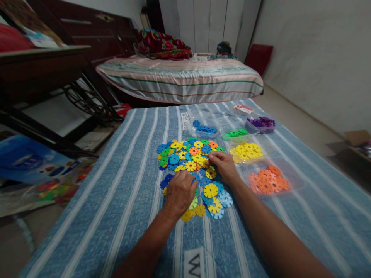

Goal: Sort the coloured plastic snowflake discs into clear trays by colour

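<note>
A loose pile of notched plastic snowflake discs (191, 166) in yellow, blue, green and orange lies on the striped cloth. Over the near left part of the pile, my left hand (181, 191) is bent downward with its fingers curled together; whatever is under its fingertips is hidden. At the pile's right side, my right hand (223, 165) has thumb and fingers pinched together among the discs. I cannot make out what is in that pinch. Between and below the hands lie more discs, among them a yellow disc (210, 190) and a light blue disc (225, 199).
Clear plastic boxes stand to the right with sorted discs: blue discs (206, 129), green discs (237, 133), purple discs (262, 122), yellow discs (246, 150), orange discs (268, 180). Behind is a bed (179, 79); a sewing-machine table (43, 58) stands left, a blue bag (29, 158) below it.
</note>
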`<state>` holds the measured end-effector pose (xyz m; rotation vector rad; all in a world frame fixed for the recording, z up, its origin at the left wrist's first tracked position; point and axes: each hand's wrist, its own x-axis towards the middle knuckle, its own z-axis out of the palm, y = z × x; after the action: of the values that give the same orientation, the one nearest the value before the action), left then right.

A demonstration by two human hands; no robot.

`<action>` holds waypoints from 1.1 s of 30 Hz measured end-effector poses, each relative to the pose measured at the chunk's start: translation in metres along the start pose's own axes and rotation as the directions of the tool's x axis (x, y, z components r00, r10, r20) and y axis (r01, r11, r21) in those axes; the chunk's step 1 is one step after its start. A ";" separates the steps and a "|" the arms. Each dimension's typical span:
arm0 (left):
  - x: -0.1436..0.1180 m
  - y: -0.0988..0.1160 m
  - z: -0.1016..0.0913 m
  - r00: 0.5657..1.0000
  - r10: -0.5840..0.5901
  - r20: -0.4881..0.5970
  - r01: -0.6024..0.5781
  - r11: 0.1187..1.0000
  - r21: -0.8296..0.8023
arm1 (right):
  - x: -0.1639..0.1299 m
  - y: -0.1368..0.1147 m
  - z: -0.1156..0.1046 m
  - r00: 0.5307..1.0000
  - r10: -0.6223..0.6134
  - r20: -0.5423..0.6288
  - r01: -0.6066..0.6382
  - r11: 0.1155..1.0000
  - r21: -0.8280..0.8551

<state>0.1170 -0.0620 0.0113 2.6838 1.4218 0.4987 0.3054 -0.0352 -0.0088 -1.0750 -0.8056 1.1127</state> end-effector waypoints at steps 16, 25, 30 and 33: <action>-0.002 0.000 -0.001 1.000 0.002 -0.028 -0.003 0.999 -0.032 | 0.000 0.000 0.000 1.000 0.012 -0.002 -0.012 1.000 0.001; 0.000 0.006 -0.008 0.992 -0.111 -0.068 0.105 0.991 -0.088 | 0.000 0.002 0.000 1.000 -0.005 0.009 0.005 1.000 -0.003; 0.001 0.007 -0.016 0.989 -0.149 -0.014 0.145 0.975 -0.166 | -0.001 -0.001 0.001 1.000 0.002 0.001 -0.002 1.000 -0.011; 0.003 0.005 -0.021 0.981 -0.187 0.056 0.195 0.950 -0.244 | -0.001 -0.002 0.001 1.000 0.001 -0.001 -0.001 1.000 -0.025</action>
<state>0.1156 -0.0644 0.0333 2.3219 1.4807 0.5726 0.3049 -0.0365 -0.0064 -1.0966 -0.8201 1.1052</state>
